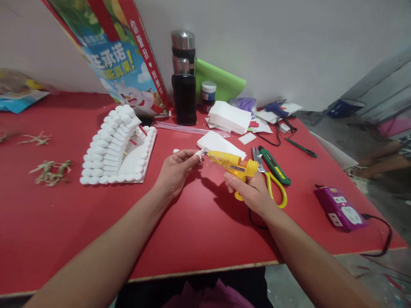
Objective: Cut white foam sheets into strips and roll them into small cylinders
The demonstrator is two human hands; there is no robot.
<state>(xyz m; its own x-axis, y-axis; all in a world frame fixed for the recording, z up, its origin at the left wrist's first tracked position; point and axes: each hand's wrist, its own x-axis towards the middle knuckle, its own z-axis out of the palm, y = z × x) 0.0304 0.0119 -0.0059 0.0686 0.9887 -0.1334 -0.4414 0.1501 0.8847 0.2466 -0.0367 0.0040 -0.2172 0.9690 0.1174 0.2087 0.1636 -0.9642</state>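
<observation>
My right hand (248, 188) is wrapped round the handle of a yellow hot glue gun (224, 160), its nozzle pointing left. Pinched in my left hand (176, 169) is a small white piece (201, 155), right at the nozzle tip; its exact kind is too small to make out. Left of my hands stands a white model (112, 147) with a stepped staircase, edged by rows of rounded white pieces. Close to my right hand lie yellow-handled scissors (276, 188) and a green utility knife (274, 166).
White sheets (229, 117) are stacked behind my hands, near a black phone-like object (184, 99) and a steel thermos (183, 40). A purple power strip (340, 207) sits at right, its cord over the red table's edge. Knotted straw figures (51, 172) lie at left.
</observation>
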